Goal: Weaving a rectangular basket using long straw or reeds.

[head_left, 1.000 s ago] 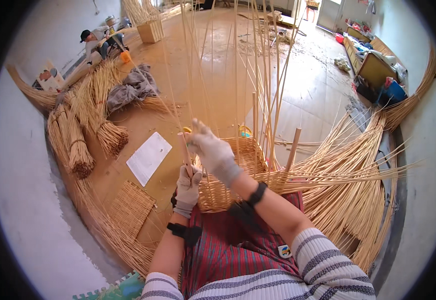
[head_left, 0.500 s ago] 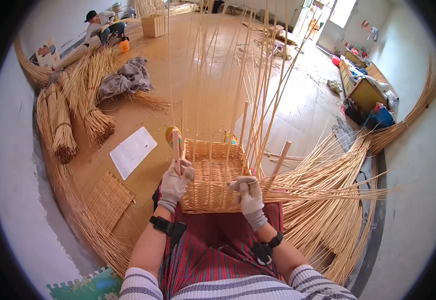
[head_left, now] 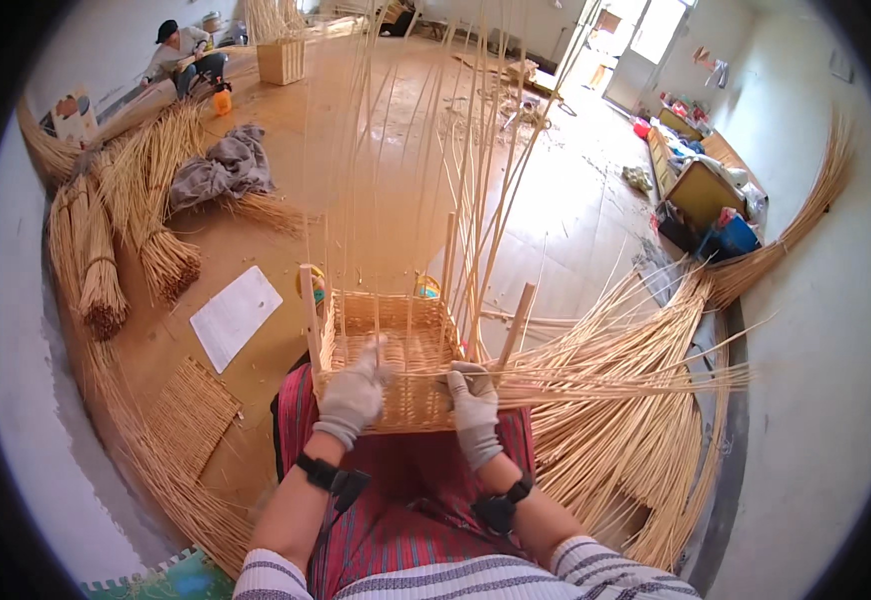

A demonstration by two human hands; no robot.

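A half-woven wicker basket point(head_left: 421, 405) rests on my lap, with wooden corner posts and tall thin upright rods. My left hand point(head_left: 353, 398), in a pale work glove, is at the near wall, right of the left corner post point(head_left: 309, 312). Its fingertips, smeared by motion, are next to an upright rod. Also gloved, my right hand point(head_left: 474, 408) has its fingers curled round a wicker strand at the near rim, left of the right corner post point(head_left: 518, 325). Long loose strands point(head_left: 616, 380) trail rightward from beside that hand.
Cut wicker point(head_left: 626, 450) fans over the floor at right. Wicker bundles point(head_left: 101, 275), a grey cloth point(head_left: 221, 168), a white sheet point(head_left: 236, 318) and a woven panel point(head_left: 193, 415) lie left. Another person point(head_left: 188, 62) crouches at far left. A cabinet point(head_left: 711, 195) holds clutter at right.
My left hand has left the left corner post and shifted right along the basket's near wall. My right hand stays at the near rim. The whole view has shifted slightly.
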